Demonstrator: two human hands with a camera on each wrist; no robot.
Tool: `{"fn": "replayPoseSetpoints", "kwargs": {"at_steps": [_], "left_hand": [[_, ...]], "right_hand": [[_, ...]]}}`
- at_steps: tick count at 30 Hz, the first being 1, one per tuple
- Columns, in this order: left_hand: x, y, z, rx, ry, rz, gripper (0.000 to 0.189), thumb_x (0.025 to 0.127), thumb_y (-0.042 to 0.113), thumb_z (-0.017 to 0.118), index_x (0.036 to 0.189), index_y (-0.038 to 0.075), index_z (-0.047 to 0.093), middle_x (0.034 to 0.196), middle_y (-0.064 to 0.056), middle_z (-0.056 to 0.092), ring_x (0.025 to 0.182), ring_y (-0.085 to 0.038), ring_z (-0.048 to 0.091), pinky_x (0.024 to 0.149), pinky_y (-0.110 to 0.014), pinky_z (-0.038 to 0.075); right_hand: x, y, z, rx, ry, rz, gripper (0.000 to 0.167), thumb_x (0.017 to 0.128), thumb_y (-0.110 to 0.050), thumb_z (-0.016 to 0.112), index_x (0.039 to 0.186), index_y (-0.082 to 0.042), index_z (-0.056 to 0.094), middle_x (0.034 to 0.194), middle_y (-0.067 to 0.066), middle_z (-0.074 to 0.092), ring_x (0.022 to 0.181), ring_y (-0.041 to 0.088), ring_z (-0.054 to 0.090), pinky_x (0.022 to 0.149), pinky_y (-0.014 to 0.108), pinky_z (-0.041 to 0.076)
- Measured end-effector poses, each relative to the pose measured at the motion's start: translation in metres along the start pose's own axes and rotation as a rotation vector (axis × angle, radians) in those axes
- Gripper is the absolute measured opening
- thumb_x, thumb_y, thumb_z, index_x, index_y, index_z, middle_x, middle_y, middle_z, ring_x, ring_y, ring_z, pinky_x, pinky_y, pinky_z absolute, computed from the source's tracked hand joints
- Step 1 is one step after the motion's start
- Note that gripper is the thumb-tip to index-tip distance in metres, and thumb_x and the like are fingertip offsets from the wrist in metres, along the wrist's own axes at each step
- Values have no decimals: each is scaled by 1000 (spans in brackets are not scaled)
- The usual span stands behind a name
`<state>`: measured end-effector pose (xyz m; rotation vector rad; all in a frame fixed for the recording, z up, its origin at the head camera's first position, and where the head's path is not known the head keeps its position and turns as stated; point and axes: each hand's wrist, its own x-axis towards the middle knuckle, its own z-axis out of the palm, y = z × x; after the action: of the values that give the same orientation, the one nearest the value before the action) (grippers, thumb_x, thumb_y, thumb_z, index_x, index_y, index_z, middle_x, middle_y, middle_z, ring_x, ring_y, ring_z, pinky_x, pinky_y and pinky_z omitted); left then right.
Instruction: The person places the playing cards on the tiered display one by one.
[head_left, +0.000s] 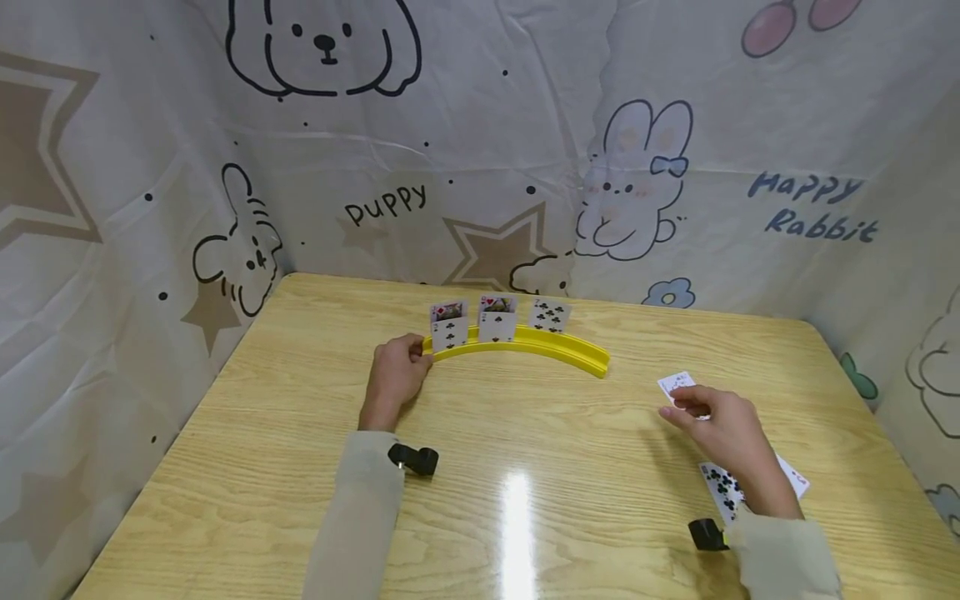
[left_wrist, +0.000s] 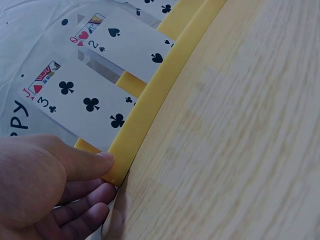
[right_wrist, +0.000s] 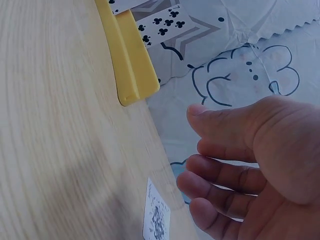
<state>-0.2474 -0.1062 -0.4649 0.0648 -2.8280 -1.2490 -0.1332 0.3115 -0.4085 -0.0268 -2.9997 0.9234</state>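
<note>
A curved yellow card holder (head_left: 555, 343) stands on the table with playing cards upright in its slot. The three of clubs (left_wrist: 85, 97) overlaps a red jack, and the two of spades (left_wrist: 127, 42) overlaps the queen of hearts. To their right stands the seven of clubs (right_wrist: 160, 24). My left hand (head_left: 397, 371) pinches the holder's left end, thumb on its front face. With fingers loosely bent and nothing between them, my right hand (head_left: 723, 421) hovers by a loose card (head_left: 675, 382) bearing a dark figure; the hand partly covers this card in the head view.
Below my right wrist lie a black clubs card (head_left: 722, 492) and a card with a red mark (head_left: 795, 479), both partly hidden by the forearm. Printed cloth (head_left: 465, 150) hangs behind and beside the wooden table (head_left: 300, 500).
</note>
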Motion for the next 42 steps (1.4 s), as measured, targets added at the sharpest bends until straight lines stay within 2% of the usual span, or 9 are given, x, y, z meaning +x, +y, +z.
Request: {"fn": "replayPoseSetpoints", "kwargs": {"at_steps": [9, 24, 42], "left_hand": [[0, -2, 0, 0, 7, 1, 35, 93, 12, 71, 126, -1, 66, 108, -13, 70, 98, -24, 65, 86, -39, 53], [-1, -2, 1, 7, 5, 10, 35, 94, 11, 71, 126, -1, 66, 107, -14, 69, 98, -24, 64, 85, -39, 53], [0, 0, 1, 20, -8, 9, 36, 95, 12, 70, 128, -1, 65, 111, -14, 68, 99, -24, 63, 85, -39, 53]], "right_hand": [[-10, 12, -2, -52, -7, 29, 48, 94, -29, 72, 124, 8, 64, 108, 22, 68, 97, 36, 62, 75, 46, 50], [-28, 38, -8, -121, -4, 48, 49, 92, -29, 74, 118, 12, 64, 97, 18, 69, 87, 32, 63, 66, 37, 48], [-37, 57, -13, -158, -30, 206, 55, 91, -31, 75, 121, 13, 62, 94, 14, 67, 80, 25, 58, 64, 34, 46]]}}
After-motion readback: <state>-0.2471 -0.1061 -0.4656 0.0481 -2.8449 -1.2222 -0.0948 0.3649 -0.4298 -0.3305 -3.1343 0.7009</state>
